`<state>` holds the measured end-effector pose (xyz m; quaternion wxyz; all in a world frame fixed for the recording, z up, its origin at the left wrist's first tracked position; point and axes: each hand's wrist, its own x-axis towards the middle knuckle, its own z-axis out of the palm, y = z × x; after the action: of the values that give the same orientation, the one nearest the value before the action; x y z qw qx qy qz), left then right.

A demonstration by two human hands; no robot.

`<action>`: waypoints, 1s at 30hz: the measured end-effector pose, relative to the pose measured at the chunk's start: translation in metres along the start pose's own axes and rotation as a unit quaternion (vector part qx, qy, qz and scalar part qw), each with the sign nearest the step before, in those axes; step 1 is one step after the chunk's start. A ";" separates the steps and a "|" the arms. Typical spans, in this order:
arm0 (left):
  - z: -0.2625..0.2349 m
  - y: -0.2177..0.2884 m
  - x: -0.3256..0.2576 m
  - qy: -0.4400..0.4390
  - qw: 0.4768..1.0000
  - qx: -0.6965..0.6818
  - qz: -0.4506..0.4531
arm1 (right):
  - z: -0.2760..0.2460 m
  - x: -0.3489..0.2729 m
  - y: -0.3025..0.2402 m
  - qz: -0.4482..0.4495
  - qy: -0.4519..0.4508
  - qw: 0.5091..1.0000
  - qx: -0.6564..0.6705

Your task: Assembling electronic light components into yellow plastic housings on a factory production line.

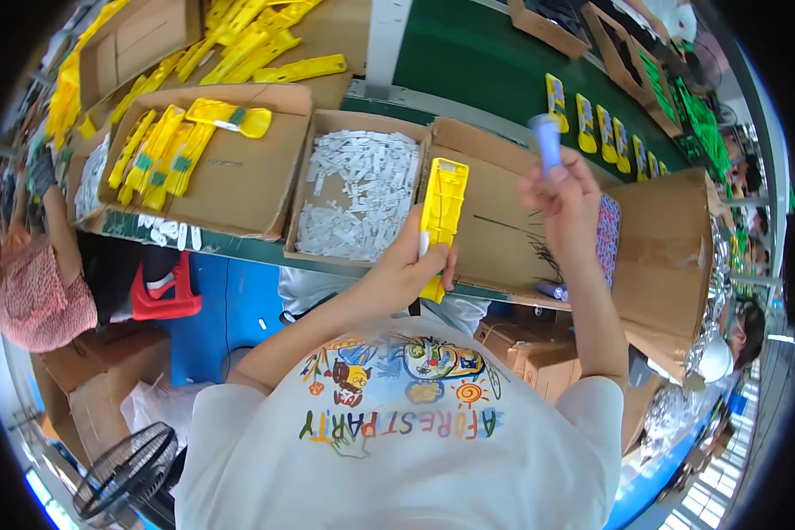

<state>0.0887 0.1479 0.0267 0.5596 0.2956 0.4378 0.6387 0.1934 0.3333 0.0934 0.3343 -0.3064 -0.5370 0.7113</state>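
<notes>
My left hand (405, 270) is wrapped round the lower part of a long yellow plastic shell (444, 199), hollow side up, held upright over the boxes. Raised to the right, my right hand (572, 205) pinches a light purple cylinder (548, 141) between thumb and fingers. A cardboard box (495, 199) lies under and between both hands, with thin black wires (541, 253) at its right side. Another purple cylinder (552, 290) rests at that box's near edge. Left of my left hand stands a box of small white plastic pieces (353, 190).
At left, a carton (247, 190) holds several yellow shells with green parts. Loose yellow shells (256, 44) pile up behind it. Finished-looking yellow pieces (585, 124) line the green belt (468, 66). A tall open carton (662, 256) borders my right arm. A co-worker (44, 296) sits at far left.
</notes>
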 end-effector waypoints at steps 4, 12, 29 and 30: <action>0.002 0.004 0.004 0.040 0.999 0.007 0.035 | 0.015 -0.023 0.022 0.095 -0.167 0.962 -0.193; -0.011 0.009 -0.005 0.045 0.996 0.075 0.014 | 0.039 0.007 0.011 0.278 -0.357 0.851 -0.265; -0.089 0.038 -0.079 0.282 0.897 -0.293 0.174 | 0.155 0.069 0.141 -0.387 -0.470 0.592 -0.529; -0.088 0.037 -0.080 0.283 0.896 -0.294 0.175 | 0.154 0.068 0.139 -0.395 -0.490 0.575 -0.523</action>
<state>0.0121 0.0499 0.0297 0.3525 -0.0035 0.3115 0.8825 0.0101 0.2742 -0.0105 0.0499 0.2095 -0.9656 0.1460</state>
